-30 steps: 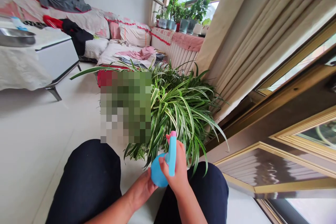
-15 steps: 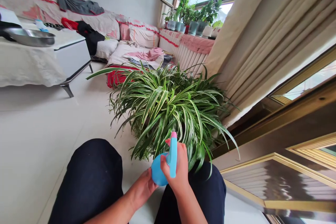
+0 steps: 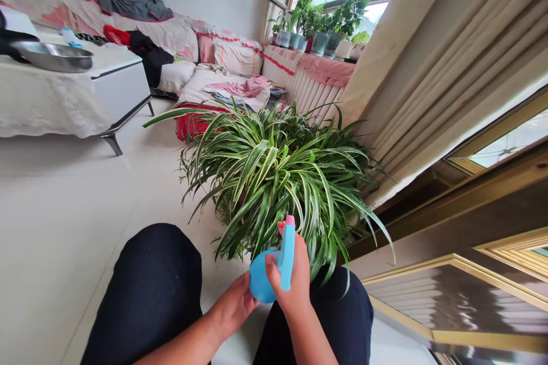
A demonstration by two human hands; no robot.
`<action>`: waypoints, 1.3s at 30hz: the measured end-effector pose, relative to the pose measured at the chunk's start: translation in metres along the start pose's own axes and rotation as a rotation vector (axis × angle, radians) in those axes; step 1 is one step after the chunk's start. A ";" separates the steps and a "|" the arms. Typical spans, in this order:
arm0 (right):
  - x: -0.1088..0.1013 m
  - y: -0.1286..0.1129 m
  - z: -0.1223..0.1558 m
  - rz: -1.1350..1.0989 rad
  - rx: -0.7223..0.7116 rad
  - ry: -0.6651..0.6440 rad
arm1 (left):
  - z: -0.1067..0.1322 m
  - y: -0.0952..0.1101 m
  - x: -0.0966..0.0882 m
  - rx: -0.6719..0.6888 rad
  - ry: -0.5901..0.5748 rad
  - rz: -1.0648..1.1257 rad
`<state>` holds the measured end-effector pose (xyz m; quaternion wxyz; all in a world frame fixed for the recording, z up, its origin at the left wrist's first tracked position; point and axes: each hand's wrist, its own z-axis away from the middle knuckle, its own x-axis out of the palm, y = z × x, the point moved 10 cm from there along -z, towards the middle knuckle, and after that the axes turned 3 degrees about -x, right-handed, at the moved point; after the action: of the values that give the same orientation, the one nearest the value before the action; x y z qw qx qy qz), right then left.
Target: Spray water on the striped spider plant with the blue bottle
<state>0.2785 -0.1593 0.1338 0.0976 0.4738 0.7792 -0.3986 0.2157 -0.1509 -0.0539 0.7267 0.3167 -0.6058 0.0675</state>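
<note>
A blue spray bottle with a pink nozzle is held between my knees, its nozzle facing a large spider plant. My right hand is wrapped round the bottle's neck and spray head; the pink trigger shows in part at its fingers. Cupped against the bottle's lower left side is my left hand, with its fingertips partly hidden beneath. Long green leaves with pale stripes arch outward just ahead of the nozzle. The plant's pot is hidden by the leaves.
A glass-panelled door and beige curtain stand to the right. At the left is a white table carrying a metal pan. A covered sofa and potted plants by the window lie behind.
The spray bottle's head and my right hand have shifted slightly right, and more of the pink trigger shows. The whole view has also moved a little. Both hands keep their grip.
</note>
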 end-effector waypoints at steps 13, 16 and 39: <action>-0.020 0.010 0.012 0.026 0.047 0.075 | -0.004 -0.010 0.011 -0.028 -0.082 -0.074; -0.023 0.013 0.016 -0.004 0.067 0.097 | -0.003 -0.010 0.012 -0.032 -0.080 -0.092; -0.064 0.032 0.063 0.123 0.200 0.201 | 0.004 -0.045 0.027 -0.232 -0.036 -0.323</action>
<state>0.3242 -0.2387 0.1090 -0.0044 0.5656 0.7109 -0.4181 0.2414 -0.1965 -0.0455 0.7490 0.3248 -0.5637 -0.1257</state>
